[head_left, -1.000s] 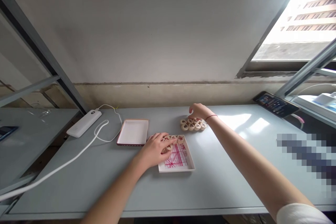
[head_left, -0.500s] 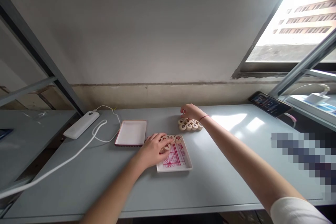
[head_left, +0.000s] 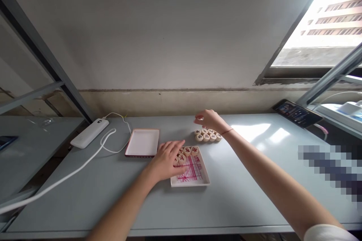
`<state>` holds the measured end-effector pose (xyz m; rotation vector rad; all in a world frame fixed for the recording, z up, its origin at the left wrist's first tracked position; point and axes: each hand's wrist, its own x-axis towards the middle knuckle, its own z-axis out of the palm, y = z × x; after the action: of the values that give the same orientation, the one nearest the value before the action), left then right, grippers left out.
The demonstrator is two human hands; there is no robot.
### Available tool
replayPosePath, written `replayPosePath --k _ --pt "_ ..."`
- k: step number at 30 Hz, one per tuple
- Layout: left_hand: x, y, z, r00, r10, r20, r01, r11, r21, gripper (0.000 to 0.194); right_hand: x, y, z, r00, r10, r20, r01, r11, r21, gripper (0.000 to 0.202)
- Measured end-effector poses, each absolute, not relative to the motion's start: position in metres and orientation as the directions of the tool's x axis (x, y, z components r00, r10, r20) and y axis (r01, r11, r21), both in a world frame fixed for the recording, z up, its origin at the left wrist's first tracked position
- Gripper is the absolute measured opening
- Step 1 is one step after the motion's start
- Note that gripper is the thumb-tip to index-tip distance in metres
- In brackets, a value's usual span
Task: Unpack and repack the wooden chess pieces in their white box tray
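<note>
My left hand lies over the left side of a shallow white box, its thumb and fingers spread apart. Several round wooden xiangqi pieces with dark characters sit at the back of this box, some hidden under the fingers. Pink lines mark the sheet on its bottom. Farther back, my right hand hovers above a cluster of xiangqi pieces standing in rows on the desk. Its fingers are curled in a pinch, with a small pale piece showing between them.
A white box lid with a dark red edge lies left of the box. Farther left are a white power bank and a thick white cable. A phone leans by the metal post at right. The wall bounds the desk behind.
My left hand has opened, its thumb and fingers moving apart and uncovering more pieces in the box. My right hand stays pinched above the cluster. The view has shifted slightly.
</note>
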<state>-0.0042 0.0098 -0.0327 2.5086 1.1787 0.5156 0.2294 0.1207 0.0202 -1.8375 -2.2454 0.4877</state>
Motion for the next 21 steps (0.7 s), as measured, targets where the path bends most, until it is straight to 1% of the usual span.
replayPosePath --k 1,2,3,4,6,8,10,13,15,17,19,21 --pt "-0.003 0.01 -0.032 0.577 0.786 0.223 0.67 -0.611 0.421 0.075 0.228 0.109 0.02 -0.221 0.975 -0.023 0.84 0.178 -0.513 0.028" --pt "-0.001 0.01 -0.031 0.56 0.786 0.262 0.669 -0.615 0.417 0.071 0.226 0.096 0.019 -0.241 0.97 -0.023 0.735 0.167 -0.657 0.032" --pt "0.001 0.01 -0.031 0.546 0.784 0.296 0.663 -0.62 0.419 0.067 0.224 0.083 0.016 -0.275 0.96 -0.054 0.639 0.141 -0.757 0.035" --pt "0.004 0.01 -0.03 0.538 0.779 0.322 0.65 -0.627 0.429 0.062 0.222 0.069 0.012 -0.322 0.943 -0.082 0.548 0.116 -0.828 0.038" --pt "0.01 0.011 -0.028 0.538 0.761 0.361 0.608 -0.648 0.459 0.053 0.218 0.045 0.003 -0.379 0.922 -0.08 0.409 0.089 -0.908 0.039" --pt "0.015 0.013 -0.026 0.539 0.741 0.401 0.56 -0.671 0.486 0.041 0.215 0.029 -0.006 -0.39 0.92 -0.048 0.281 0.069 -0.957 0.04" --pt "0.019 0.016 -0.023 0.548 0.723 0.42 0.523 -0.688 0.502 0.03 0.215 0.021 -0.011 -0.389 0.921 -0.012 0.179 0.063 -0.982 0.041" --pt "0.021 0.019 -0.016 0.567 0.726 0.389 0.515 -0.681 0.52 0.027 0.219 0.022 -0.013 -0.393 0.919 0.024 0.075 0.058 -0.995 0.039" --pt "0.022 0.019 -0.011 0.561 0.747 0.358 0.546 -0.659 0.518 0.026 0.225 0.026 -0.011 -0.349 0.937 0.031 0.04 0.047 -0.998 0.038" --pt "0.023 0.019 -0.006 0.57 0.755 0.324 0.586 -0.65 0.484 0.019 0.231 0.029 -0.008 -0.266 0.964 0.017 0.038 0.028 -0.999 0.04" --pt "0.024 0.017 -0.004 0.614 0.738 0.279 0.605 -0.667 0.435 0.013 0.238 0.03 -0.006 -0.202 0.979 -0.01 0.054 0.001 -0.999 0.04" --pt "0.026 0.016 -0.003 0.666 0.711 0.226 0.601 -0.691 0.402 0.012 0.242 0.029 -0.005 -0.181 0.983 -0.024 0.066 -0.012 -0.998 0.04"
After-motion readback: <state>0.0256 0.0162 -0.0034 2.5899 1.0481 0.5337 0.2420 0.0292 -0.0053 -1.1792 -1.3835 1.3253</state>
